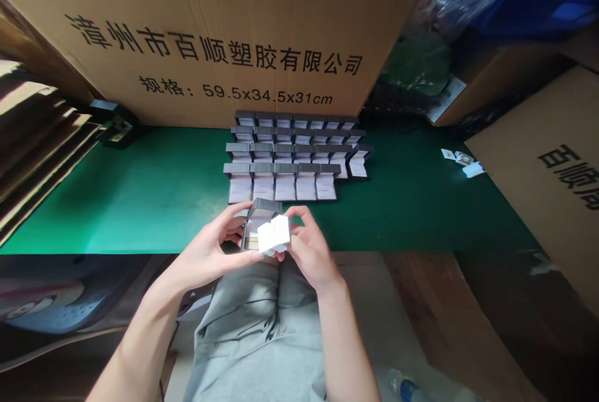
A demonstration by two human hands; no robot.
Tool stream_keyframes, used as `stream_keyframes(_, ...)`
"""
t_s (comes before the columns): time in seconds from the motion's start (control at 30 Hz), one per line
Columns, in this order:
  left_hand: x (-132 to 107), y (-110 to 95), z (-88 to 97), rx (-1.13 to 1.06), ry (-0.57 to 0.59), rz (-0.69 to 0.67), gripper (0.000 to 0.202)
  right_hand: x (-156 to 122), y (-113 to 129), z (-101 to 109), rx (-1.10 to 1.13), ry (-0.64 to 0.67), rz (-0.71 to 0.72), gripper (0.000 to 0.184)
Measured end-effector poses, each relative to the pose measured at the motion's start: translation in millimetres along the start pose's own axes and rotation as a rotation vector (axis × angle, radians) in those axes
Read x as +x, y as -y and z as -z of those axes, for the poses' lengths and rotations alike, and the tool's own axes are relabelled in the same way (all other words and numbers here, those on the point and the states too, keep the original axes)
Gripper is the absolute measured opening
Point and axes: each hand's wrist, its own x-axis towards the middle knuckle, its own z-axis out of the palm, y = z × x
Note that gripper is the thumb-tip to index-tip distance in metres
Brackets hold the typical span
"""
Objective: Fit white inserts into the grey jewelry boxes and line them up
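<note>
My left hand (227, 236) is closed around a small dark hinged box (266, 207), its lid raised and its inside pale. In my right hand (306, 243) is a white folded insert (275, 233), pinched between thumb and fingers at the box's front. The insert covers part of the box's opening; whether it touches the inside I cannot tell. Both hands are over the near edge of the green table (178, 196). Just beyond them stand rows of similar open dark boxes (285, 183) with white linings.
A large printed carton (224, 2) rises behind the rows. Another carton (552, 158) stands at the right, with several small white pieces (472, 169) beside it. At the far left are a dark object (116, 127) and stacked sheets (42, 140).
</note>
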Motion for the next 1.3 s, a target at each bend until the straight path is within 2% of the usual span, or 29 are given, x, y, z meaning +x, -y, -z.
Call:
stream_keyframes(0.2,1,-4,0.1,-0.003,-0.012,0.012,0.089,0,3,-3,-0.103,0.005,0.056,0.039)
stream_keyframes(0.4,1,1,0.7,-0.074,-0.049,0.042,0.092,0,-2,-7,-0.353,-0.153,0.196,0.032)
stream_keyframes(0.5,2,1,0.6,-0.094,-0.066,0.053,0.092,-1,-5,-6,-0.506,-0.208,0.321,0.033)
stream_keyframes(0.6,2,-1,-0.1,-0.103,-0.091,0.055,0.092,-3,-5,-5,-0.651,-0.257,0.496,0.026)
stream_keyframes(0.73,3,-3,-1.0,-0.120,-0.085,0.040,0.086,-5,-1,-2,-0.744,-0.222,0.630,0.027)
stream_keyframes(0.87,2,-3,-1.5,-0.123,-0.090,0.034,0.088,-4,1,1,-0.762,-0.158,0.646,0.030)
stream_keyframes(1.03,3,-4,-2.2,-0.110,-0.099,0.038,0.089,-5,2,3,-0.784,-0.125,0.593,0.028)
stream_keyframes(1.3,1,-1,-1.7,-0.073,-0.102,0.026,0.090,-3,1,-4,-0.782,-0.221,0.577,0.015)
